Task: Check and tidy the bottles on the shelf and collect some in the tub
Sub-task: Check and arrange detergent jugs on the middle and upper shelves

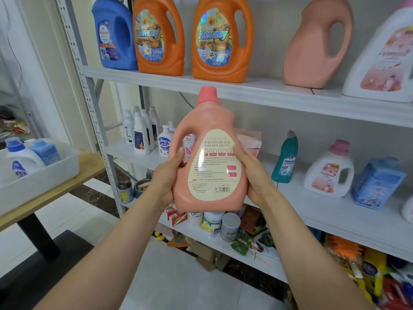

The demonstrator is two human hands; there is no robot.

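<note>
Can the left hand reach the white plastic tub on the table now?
Probably not yet: the left hand grips the salmon-pink plastic detergent bottle. The white plastic tub sits to its left with nothing between.

I'm watching a pink bottle [207,157] with a darker pink cap being held upright in front of the shelf [279,98], its cream back label facing me. The left hand [166,182] and right hand [250,175] are gripping its lower sides. Left of the shelf a white tub [49,177] is holding a white bottle [21,159] with a blue cap and a blue bottle [45,151]. On the shelf's top board an orange jug [159,41] and a second orange jug [221,43] are standing upright, right of a blue jug [111,34].
</note>
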